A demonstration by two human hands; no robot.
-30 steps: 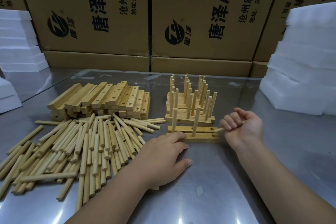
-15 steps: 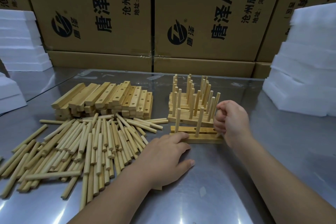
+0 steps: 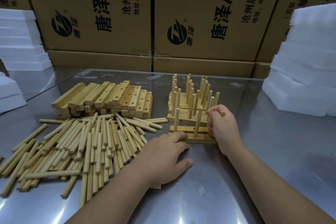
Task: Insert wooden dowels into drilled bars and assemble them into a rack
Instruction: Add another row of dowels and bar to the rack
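Observation:
Two drilled wooden bars (image 3: 190,130) lie side by side on the steel table, with two dowels (image 3: 197,122) standing upright in them. My left hand (image 3: 163,158) rests flat on the table, its fingertips pressing the bars' left end. My right hand (image 3: 222,125) grips a third dowel (image 3: 222,113) upright over the bars' right end; only its top shows above my fingers. Behind stand finished dowelled bars (image 3: 189,100) in a stack. Loose dowels (image 3: 87,143) spread out at the left, and a pile of drilled bars (image 3: 109,99) lies behind them.
Printed cardboard boxes (image 3: 200,14) wall off the back of the table. White foam slabs are stacked at the right (image 3: 305,71) and at the left (image 3: 20,42). Bare steel table (image 3: 272,160) lies to the right of my right arm.
My right hand has lifted the dowel from lying sideways at the bars' right end to upright over that end. My left hand has stayed on the bars.

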